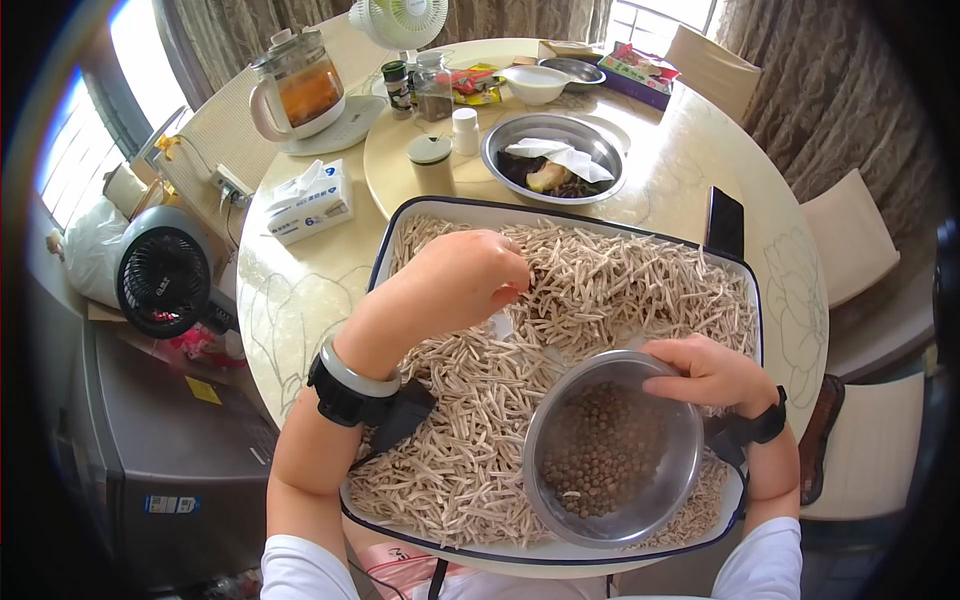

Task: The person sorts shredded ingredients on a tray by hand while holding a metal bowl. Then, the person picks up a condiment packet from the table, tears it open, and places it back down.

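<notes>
- The round table [790, 290] carries it all, and from where I stand the person sits close against its near edge.
- The dark-rimmed tray [757, 320] lies on the near part of the table, looking longer from side to side than front to back.
- Pale dry strips [460, 430] cover most of the tray, pointing every way with no shared long axis; a thinner patch, where the tray's floor shows through, lies between the left hand [475, 275] and the metal bowl.
- The metal bowl [682, 470] is over the tray's near right part. What counts is this: it lies to the right of the left hand and nearer the person, while the right hand [715, 370] is already on its far right rim. I can't tell whether it rests on the strips or is held just above them.
- The right hand grips that rim, thumb over the inside, the other fingers along the outside.
- The left hand is above the far half of the strips, reaching rightward, fingers curled together with the tips down; I can't tell if anything is pinched there. It is the nearer hand to the far heap of strips.
- Small brown balls [595, 450] spread over the bowl's floor, apart from both hands.
</notes>
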